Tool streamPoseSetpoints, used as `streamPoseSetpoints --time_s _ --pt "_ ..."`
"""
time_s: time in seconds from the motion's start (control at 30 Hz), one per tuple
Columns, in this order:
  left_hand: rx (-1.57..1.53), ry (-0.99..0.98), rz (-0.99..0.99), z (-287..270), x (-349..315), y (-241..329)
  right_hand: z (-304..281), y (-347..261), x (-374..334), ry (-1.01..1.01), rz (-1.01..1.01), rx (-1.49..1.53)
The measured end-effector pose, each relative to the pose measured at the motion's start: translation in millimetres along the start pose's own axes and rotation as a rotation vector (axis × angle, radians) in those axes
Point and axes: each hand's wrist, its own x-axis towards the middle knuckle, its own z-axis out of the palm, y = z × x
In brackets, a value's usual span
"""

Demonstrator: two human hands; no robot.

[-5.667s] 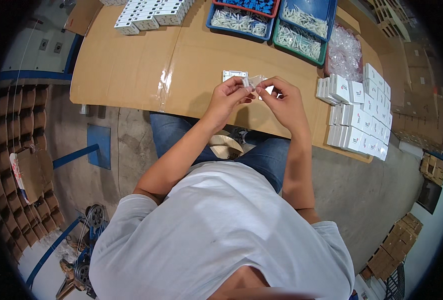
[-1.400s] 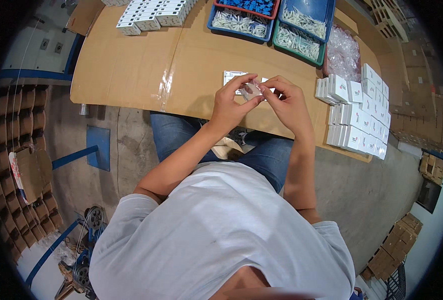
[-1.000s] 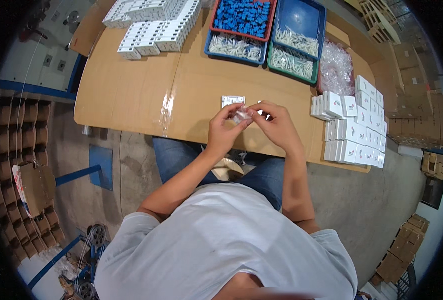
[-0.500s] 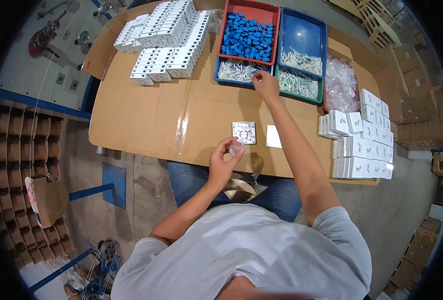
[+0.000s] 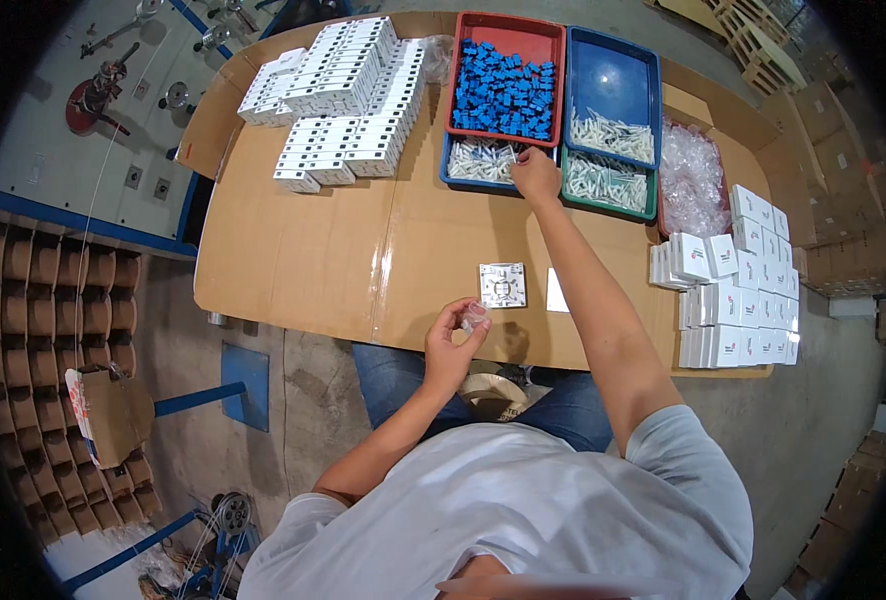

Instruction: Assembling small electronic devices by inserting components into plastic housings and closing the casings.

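Note:
My left hand [image 5: 455, 345] is closed around a small clear plastic bag [image 5: 475, 318] near the table's front edge. Just beyond it lies a square white frame plate [image 5: 503, 286] with metal parts in its middle. A flat white square plate [image 5: 558, 291] rests beside that, partly covered by my right forearm. My right hand [image 5: 536, 175] reaches to the right end of a blue tray [image 5: 496, 186] of small white pieces [image 5: 479, 158]. Its fingers are bent together at the pieces; whether they pinch one is hidden.
A red tray [image 5: 454, 112] of blue parts sits over the blue tray. Right of it are another blue tray [image 5: 613, 62], a green tray [image 5: 613, 207] and a heap of clear bags [image 5: 691, 180]. White boxes [image 5: 738, 300] stack at right, white switch units [image 5: 348, 100] at far left.
The view has shifted slightly, so the table sits lower and further right. My right hand stays at the blue tray, and my left hand still holds the bag.

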Motion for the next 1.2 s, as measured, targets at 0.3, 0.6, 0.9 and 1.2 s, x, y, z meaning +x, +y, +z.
streamPoseSetpoints --time_s 0.3,0.6,0.9,1.2 --pt "0.003 0.007 0.046 7 5 -12 -35 30 -37 0.03 -0.03 0.121" --pt "0.196 -0.047 0.286 28 19 34 -152 28 -150 -0.131 -0.122 0.67" --pt "0.21 -0.106 0.301 50 7 38 -222 11 -240 -0.199 -0.258 0.595" --pt "0.251 -0.138 0.344 56 5 47 -224 -7 -245 -0.303 -0.174 0.506"
